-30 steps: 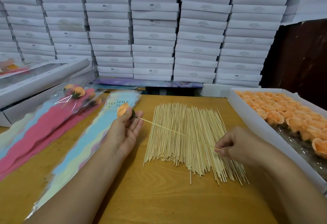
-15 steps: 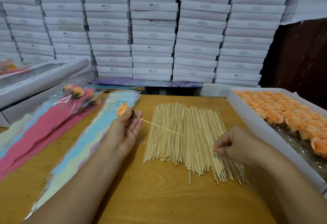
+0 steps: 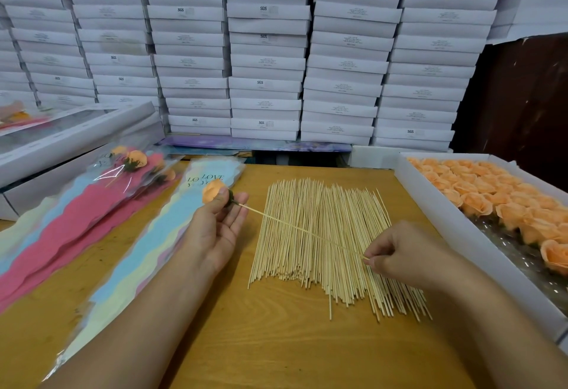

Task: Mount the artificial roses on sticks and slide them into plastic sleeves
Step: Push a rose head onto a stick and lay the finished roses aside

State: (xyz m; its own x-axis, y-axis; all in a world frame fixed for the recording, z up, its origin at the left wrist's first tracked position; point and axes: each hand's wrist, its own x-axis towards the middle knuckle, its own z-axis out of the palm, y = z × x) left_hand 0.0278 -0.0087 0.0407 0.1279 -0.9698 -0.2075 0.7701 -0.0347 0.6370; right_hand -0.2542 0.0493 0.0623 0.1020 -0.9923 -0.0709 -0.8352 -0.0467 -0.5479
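Wooden stick (image 3: 302, 229): one, lying slantwise above the loose stick pile (image 3: 325, 244), too many to count.
Rose (image 3: 212, 191): one peach head sitting on the stick's far tip.
Left hand (image 3: 216, 229): pinching the rose, palm up.
Right hand (image 3: 402, 255): pinching the stick's near end.
Sleeves (image 3: 144, 244): one stack lying left; count unclear.
Rose tray (image 3: 436, 204): one, holding dozens.

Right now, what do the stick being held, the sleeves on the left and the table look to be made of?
Stick: thin pale wood or bamboo, matte, like the pile of sticks. Sleeves: glossy clear plastic film, showing glare, with pastel printed backing, possibly paper. Table: wood or wood-look laminate; the visible grain cannot settle which.
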